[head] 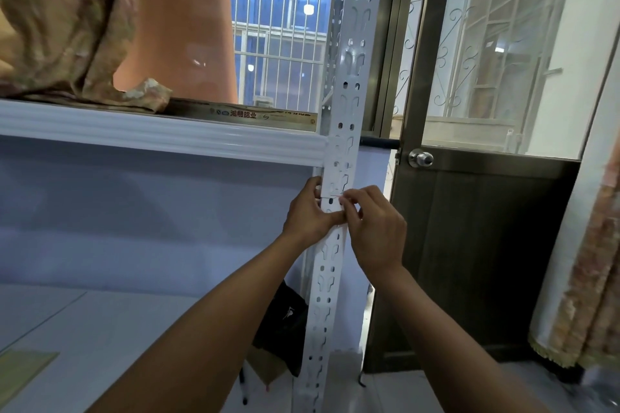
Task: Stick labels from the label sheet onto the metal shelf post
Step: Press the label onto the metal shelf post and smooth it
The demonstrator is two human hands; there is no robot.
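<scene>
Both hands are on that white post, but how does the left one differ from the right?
The left hand reaches the post from its left side; the right hand comes from its right. The left hand grips the post, thumb lying across its front; the right hand pinches what seems a small label with bunched fingertips. Both meet at one height, just below the shelf.

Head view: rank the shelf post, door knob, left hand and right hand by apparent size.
Largest: shelf post, spanning the frame's height.
Next: right hand and left hand, near alike, so unranked.
Smallest: door knob, though farther from the camera.
</scene>
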